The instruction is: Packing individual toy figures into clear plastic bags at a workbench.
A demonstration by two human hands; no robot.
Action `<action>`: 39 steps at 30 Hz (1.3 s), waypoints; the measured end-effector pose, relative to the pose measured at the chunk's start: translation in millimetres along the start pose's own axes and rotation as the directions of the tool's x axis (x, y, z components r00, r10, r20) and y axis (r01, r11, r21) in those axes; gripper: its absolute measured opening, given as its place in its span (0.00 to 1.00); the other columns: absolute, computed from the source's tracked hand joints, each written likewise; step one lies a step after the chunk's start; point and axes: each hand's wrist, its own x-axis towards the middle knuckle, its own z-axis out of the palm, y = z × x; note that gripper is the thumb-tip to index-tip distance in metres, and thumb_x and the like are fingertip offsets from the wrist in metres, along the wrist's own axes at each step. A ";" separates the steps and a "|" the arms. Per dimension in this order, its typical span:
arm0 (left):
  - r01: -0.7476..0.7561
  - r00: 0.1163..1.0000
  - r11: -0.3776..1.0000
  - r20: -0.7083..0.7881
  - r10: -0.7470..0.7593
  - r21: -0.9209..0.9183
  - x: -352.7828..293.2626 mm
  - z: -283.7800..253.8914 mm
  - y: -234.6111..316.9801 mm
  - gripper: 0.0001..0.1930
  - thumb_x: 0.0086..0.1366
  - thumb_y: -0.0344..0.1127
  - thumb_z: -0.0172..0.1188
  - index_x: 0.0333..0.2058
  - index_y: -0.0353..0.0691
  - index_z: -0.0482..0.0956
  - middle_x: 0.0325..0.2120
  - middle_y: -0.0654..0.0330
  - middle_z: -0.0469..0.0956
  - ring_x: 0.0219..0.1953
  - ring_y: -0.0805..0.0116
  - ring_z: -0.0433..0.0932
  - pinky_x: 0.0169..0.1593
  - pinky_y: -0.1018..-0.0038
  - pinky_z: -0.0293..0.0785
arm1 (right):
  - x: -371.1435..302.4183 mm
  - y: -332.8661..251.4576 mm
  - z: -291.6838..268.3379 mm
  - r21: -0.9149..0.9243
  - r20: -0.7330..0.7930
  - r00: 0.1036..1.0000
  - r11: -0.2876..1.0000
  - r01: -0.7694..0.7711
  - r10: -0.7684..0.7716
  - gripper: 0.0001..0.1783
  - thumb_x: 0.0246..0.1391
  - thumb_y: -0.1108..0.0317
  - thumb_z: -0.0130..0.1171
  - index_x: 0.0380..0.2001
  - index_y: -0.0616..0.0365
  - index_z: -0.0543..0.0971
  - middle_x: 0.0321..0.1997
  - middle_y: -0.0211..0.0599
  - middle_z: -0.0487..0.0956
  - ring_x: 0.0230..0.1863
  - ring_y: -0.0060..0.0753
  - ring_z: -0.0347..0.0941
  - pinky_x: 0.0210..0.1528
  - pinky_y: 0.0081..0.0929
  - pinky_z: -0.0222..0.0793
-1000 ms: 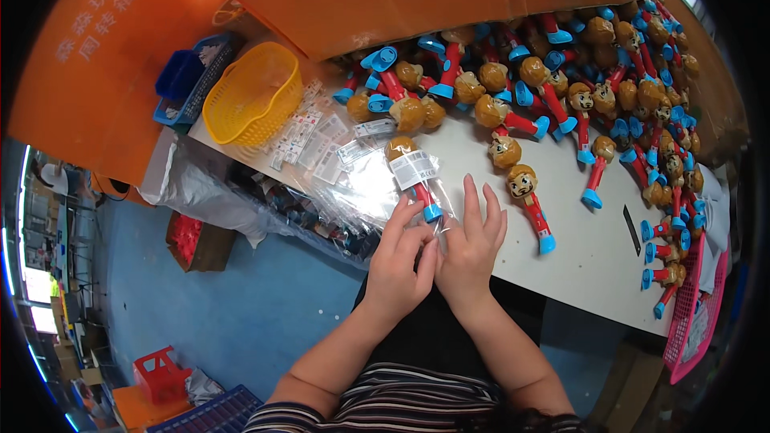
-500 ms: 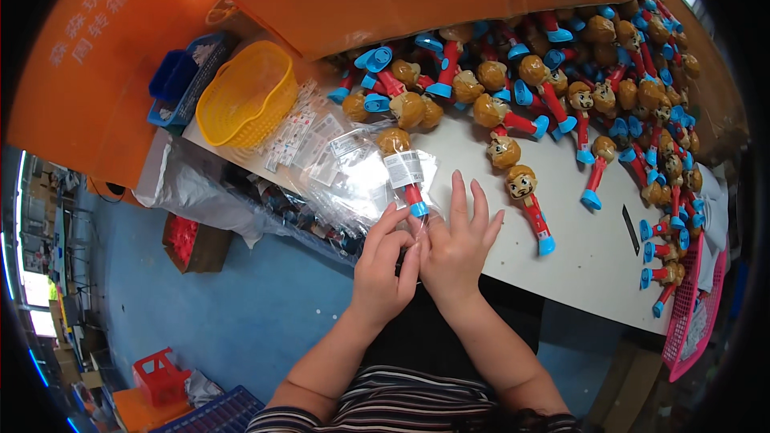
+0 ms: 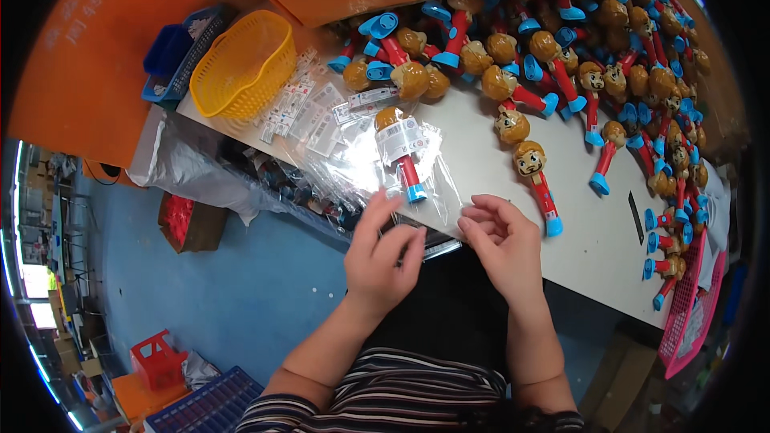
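Observation:
A figure-headed toy (image 3: 411,170) with brown hair, red stem and blue foot lies inside a clear plastic bag (image 3: 437,184) near the table's front edge. A white printed label (image 3: 399,142) lies across it, below the head. My left hand (image 3: 377,256) is at the bag's lower left, fingers apart, its fingertips close to the film. At the bag's lower right corner, my right hand (image 3: 507,244) has thumb and fingertips closed on the film's edge. Right of the bag, a loose toy (image 3: 539,184) lies face up.
Many similar toys (image 3: 609,80) are heaped across the back and right. Flat clear bags and printed slips (image 3: 325,124) lie left of the bagged toy. Beyond stand a yellow basket (image 3: 216,96) and blue baskets (image 3: 156,92). A pink basket (image 3: 682,313) is at the right edge.
My hands, formerly together at the toy's foot, have moved apart, the right one going right. The bag is spread wider around the toy, and its label has turned.

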 end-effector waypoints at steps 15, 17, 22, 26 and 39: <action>-0.017 0.984 1.000 0.175 0.019 -0.011 1.7 31.9 18.0 0.12 0.51 0.23 0.64 0.37 0.35 0.79 0.34 0.56 0.76 0.36 0.56 0.76 0.40 0.67 0.74 | 19.8 1.8 -11.1 0.229 0.274 0.911 0.900 -0.372 0.307 0.08 0.60 0.70 0.56 0.34 0.65 0.80 0.28 0.35 0.82 0.28 0.21 0.79 0.31 0.14 0.73; -0.007 0.986 1.000 0.164 0.009 -0.010 2.4 34.1 18.4 0.10 0.52 0.23 0.65 0.35 0.35 0.79 0.32 0.56 0.76 0.35 0.56 0.75 0.39 0.66 0.73 | 19.7 2.6 -10.2 0.227 0.281 0.913 0.904 -0.362 0.295 0.08 0.60 0.70 0.56 0.34 0.65 0.80 0.28 0.35 0.82 0.29 0.21 0.79 0.31 0.14 0.73; -0.002 0.989 1.000 0.146 0.005 -0.022 4.9 34.9 15.0 0.08 0.52 0.22 0.64 0.33 0.35 0.79 0.31 0.56 0.76 0.34 0.54 0.74 0.39 0.65 0.72 | 19.5 6.7 -6.9 0.214 0.277 0.924 0.921 -0.325 0.262 0.07 0.60 0.71 0.56 0.33 0.65 0.79 0.28 0.35 0.83 0.29 0.20 0.79 0.30 0.13 0.72; 0.008 0.976 0.995 0.215 0.013 -0.096 8.7 30.3 10.6 0.07 0.53 0.22 0.63 0.32 0.35 0.77 0.32 0.55 0.75 0.35 0.53 0.74 0.39 0.64 0.71 | 20.1 7.9 -5.6 0.205 0.273 0.926 0.924 -0.322 0.262 0.07 0.60 0.72 0.56 0.32 0.65 0.79 0.28 0.36 0.83 0.28 0.20 0.79 0.29 0.12 0.71; 0.029 0.927 0.968 0.369 0.067 -0.248 10.3 5.6 8.6 0.07 0.52 0.22 0.64 0.30 0.36 0.75 0.30 0.55 0.76 0.35 0.53 0.74 0.40 0.65 0.71 | 27.9 -2.5 -4.0 0.209 0.224 0.910 0.894 -0.395 0.350 0.08 0.59 0.72 0.56 0.30 0.68 0.78 0.27 0.37 0.82 0.26 0.19 0.77 0.30 0.15 0.73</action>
